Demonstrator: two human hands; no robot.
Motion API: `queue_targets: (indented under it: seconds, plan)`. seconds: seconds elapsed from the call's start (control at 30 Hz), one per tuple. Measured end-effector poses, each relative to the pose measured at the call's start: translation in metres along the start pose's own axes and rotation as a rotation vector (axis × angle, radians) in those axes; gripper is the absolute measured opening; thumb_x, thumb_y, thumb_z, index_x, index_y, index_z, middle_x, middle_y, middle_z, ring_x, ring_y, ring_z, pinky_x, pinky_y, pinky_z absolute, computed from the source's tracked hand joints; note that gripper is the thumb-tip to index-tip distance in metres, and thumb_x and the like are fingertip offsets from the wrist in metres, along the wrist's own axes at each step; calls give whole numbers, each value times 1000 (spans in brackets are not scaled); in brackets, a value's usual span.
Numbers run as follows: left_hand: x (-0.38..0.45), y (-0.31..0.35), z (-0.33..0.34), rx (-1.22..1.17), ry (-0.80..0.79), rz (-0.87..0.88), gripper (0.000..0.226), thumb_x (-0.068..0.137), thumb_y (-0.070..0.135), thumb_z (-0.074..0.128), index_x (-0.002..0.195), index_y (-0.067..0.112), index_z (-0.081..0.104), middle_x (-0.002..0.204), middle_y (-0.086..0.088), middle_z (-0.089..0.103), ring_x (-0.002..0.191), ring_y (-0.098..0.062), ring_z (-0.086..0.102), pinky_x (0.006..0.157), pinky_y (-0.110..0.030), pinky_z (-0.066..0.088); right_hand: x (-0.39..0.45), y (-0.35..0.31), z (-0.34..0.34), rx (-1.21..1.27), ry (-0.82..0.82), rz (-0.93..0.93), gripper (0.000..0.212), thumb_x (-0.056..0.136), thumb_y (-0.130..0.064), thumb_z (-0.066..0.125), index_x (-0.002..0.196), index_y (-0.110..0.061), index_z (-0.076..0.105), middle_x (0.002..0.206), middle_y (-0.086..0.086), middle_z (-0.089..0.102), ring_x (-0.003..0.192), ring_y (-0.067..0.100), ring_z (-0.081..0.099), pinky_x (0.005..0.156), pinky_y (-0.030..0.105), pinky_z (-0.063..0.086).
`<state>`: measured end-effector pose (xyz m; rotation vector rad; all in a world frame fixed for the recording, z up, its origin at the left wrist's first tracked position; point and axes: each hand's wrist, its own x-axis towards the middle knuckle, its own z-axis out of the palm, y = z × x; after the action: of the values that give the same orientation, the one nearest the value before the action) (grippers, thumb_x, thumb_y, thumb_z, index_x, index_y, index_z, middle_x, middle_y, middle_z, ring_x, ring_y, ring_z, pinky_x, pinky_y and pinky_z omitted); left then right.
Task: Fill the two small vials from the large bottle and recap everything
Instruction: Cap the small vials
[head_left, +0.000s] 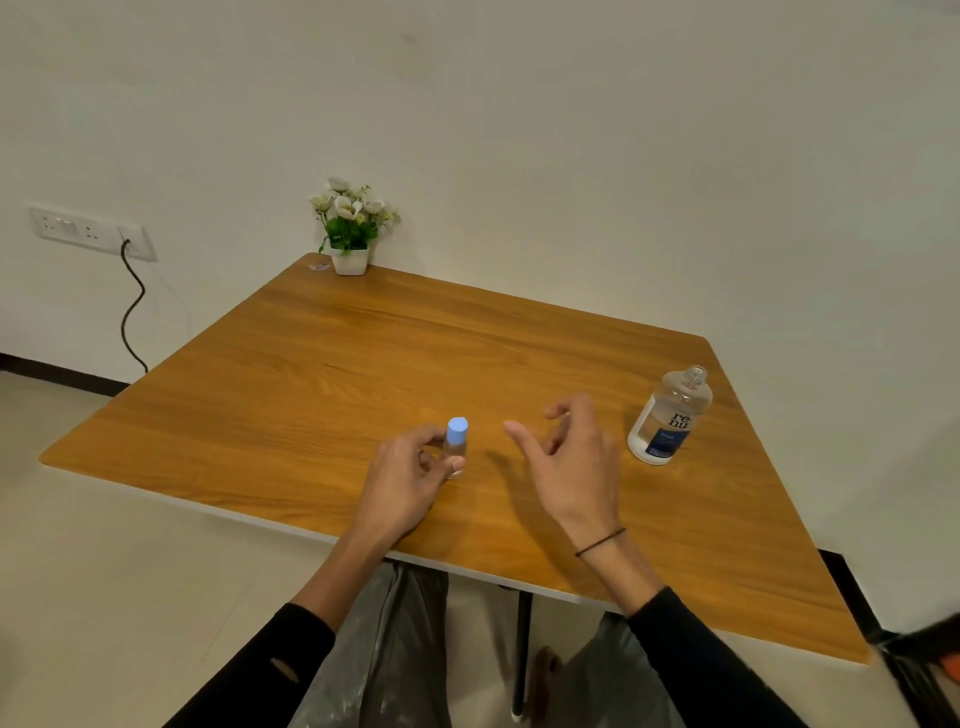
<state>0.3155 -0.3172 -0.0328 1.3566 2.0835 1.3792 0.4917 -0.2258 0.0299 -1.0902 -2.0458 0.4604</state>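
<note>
Vial: the left hand (410, 478) is pinching a small clear vial (455, 448) with a blue cap (457, 430), standing on the table (311, 353).
Right hand: the right hand (569, 457) is hovering beside it, fingers loosely spread, holding nothing.
Bottle: the large bottle (670, 415) is standing uncapped, well to the right.
Handling: the vial is probably light, smooth, tippy; gripping its body seems safest.
Writing: the bottle label is reading "renu".

The left hand's fingers (431, 457) hide the vial's (456, 447) lower body.
</note>
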Motion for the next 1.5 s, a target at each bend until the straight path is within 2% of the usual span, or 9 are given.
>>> queue_targets:
  seconds: [0.1, 0.2, 0.33, 0.47, 0.7, 0.9, 1.07, 1.3, 1.5]
  plan:
    - [7, 5, 7, 38, -19, 0, 32, 94, 29, 79, 125, 24, 73, 95, 12, 74, 78, 3, 64, 66, -18, 48, 3, 41, -6, 58, 114, 193, 57, 80, -43, 87, 115, -26, 44, 92, -5, 62, 78, 12, 61, 64, 28, 45]
    - [21, 16, 18, 43, -63, 4, 35, 94, 31, 79, 127, 22, 72, 101, 11, 75, 84, 0, 65, 71, -23, 51, 14, 62, 5, 64, -46, 239, 60, 84, -42, 83, 127, -19, 48, 123, -3, 54, 108, 15, 56, 85, 32, 51]
    - [43, 32, 31, -8, -66, 20, 28, 92, 30, 81, 119, 23, 76, 103, 15, 77, 85, 1, 69, 76, -30, 55, 30, 66, 16, 25, -101, 200, 30, 95, -30, 73, 117, -18, 57, 114, -1, 61, 108, 23, 58, 85, 36, 49]
    - [84, 59, 35, -101, -68, 86, 22, 88, 24, 86, 108, 22, 79, 98, 13, 80, 80, -7, 74, 80, -40, 63, 62, 45, -18, 117, -44, 79, 26, 89, -33, 81, 95, -20, 60, 82, -6, 63, 71, 14, 60, 60, 27, 45]
    - [211, 160, 69, -101, -134, 293, 20, 87, 25, 88, 103, 19, 79, 96, 6, 79, 86, -11, 75, 79, -31, 61, 193, 64, -114, 65, 62, -81, 25, 91, -25, 77, 103, -10, 61, 94, 0, 68, 74, 18, 63, 65, 31, 49]
    - [317, 179, 183, -104, -217, 246, 35, 82, 24, 92, 111, 9, 79, 98, -3, 78, 85, -17, 73, 83, -45, 66, 298, 192, -123, 17, 13, 123, 24, 86, -12, 81, 104, -8, 66, 102, 7, 71, 84, 24, 64, 81, 41, 57]
    - [378, 153, 277, -80, -225, 199, 33, 81, 26, 92, 108, 11, 79, 99, -2, 79, 90, -21, 75, 85, -41, 64, 339, 270, -69, -24, -31, 233, 20, 86, -11, 78, 99, -8, 62, 95, 6, 63, 84, 22, 56, 62, 20, 39]
    - [420, 110, 343, 58, -193, 169, 22, 88, 26, 85, 104, 14, 75, 92, 2, 73, 88, -19, 70, 85, -41, 60, 372, 333, -9, -48, 16, 330, 14, 96, -17, 69, 102, -15, 56, 93, -2, 58, 80, 19, 58, 82, 44, 56]
    - [424, 102, 345, 211, -229, 122, 44, 73, 36, 96, 103, 12, 75, 97, -3, 75, 91, -22, 71, 89, -44, 61, 364, 348, 5, -70, 22, 418, 30, 89, -19, 81, 107, -8, 61, 103, 8, 66, 92, 28, 66, 82, 43, 56]
